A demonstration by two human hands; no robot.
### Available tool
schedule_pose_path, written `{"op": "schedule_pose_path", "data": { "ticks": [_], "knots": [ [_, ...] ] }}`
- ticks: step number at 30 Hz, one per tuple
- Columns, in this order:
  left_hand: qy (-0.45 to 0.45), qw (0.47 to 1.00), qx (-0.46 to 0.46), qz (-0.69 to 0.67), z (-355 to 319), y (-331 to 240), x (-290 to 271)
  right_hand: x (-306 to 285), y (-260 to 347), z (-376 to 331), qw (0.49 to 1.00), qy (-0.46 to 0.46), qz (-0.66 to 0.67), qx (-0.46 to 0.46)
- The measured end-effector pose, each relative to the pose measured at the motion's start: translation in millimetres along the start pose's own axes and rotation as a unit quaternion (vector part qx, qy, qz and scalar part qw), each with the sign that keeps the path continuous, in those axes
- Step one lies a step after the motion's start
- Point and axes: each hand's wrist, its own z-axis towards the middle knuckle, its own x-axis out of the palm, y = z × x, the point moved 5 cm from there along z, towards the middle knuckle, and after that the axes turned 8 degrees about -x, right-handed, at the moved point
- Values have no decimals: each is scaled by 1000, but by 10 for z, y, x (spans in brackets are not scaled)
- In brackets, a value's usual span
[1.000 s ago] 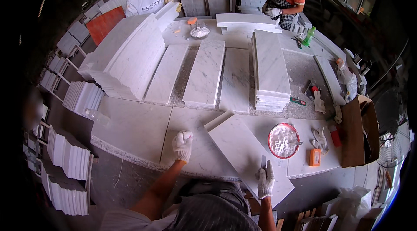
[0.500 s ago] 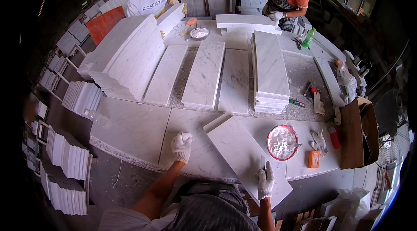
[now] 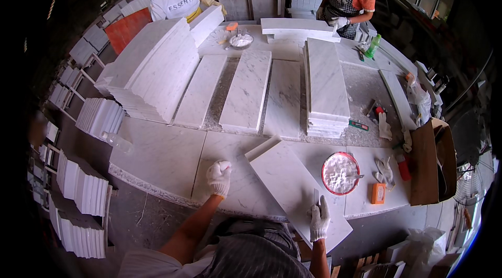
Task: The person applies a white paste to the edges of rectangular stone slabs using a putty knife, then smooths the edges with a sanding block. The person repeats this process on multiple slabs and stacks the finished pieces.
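Observation:
A pale marble slab (image 3: 293,181) lies slantwise on the near worktable, its near end jutting past the front edge. Over that end is my right hand (image 3: 319,221) in a white knit glove, closed on a thin flat scraper blade (image 3: 316,197) that points away from me. My left hand (image 3: 218,177), gloved too, is curled into a fist above the table, left of the slab; whatever is inside it is hidden. Right of the slab stands a red-rimmed bowl (image 3: 340,173) of white paste with a tool handle sticking out. An orange box (image 3: 378,193) sits near it.
Marble slabs lie across the table, with a tall stack (image 3: 151,69) at left and another (image 3: 328,87) at right. A crumpled glove (image 3: 385,171), red bottle (image 3: 402,167) and cardboard box (image 3: 433,163) are on the right. Two people stand at the far side, one holding a slab (image 3: 206,24).
My two hands and the slanted slab hold nearly the same place. Across the table, the person at back left has shifted slightly, and the lower glove beside their slab no longer shows.

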Motion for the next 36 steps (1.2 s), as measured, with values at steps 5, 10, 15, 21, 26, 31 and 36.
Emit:
{"op": "schedule_pose_path", "data": {
  "ticks": [5,10,15,21,26,31,36],
  "knots": [
    [-10,1000,7,4,14,73,5,8,-27,8,1000,5,2,-5],
    [-14,1000,23,10,11,99,12,-6,-98,18,1000,5,20,3],
    [-2,1000,22,12,3,19,-10,-34,-138,28,1000,6,15,-9],
    [2,1000,31,1,13,28,-13,-38,-153,32,1000,9,11,-11],
    [-15,997,69,6,20,52,-5,-36,-156,37,1000,10,15,-13],
    [-15,997,72,11,12,38,-10,-18,-92,24,1000,14,17,-12],
    [-18,997,67,15,-4,37,-28,-8,-45,13,1000,13,15,2]
  ]
}}
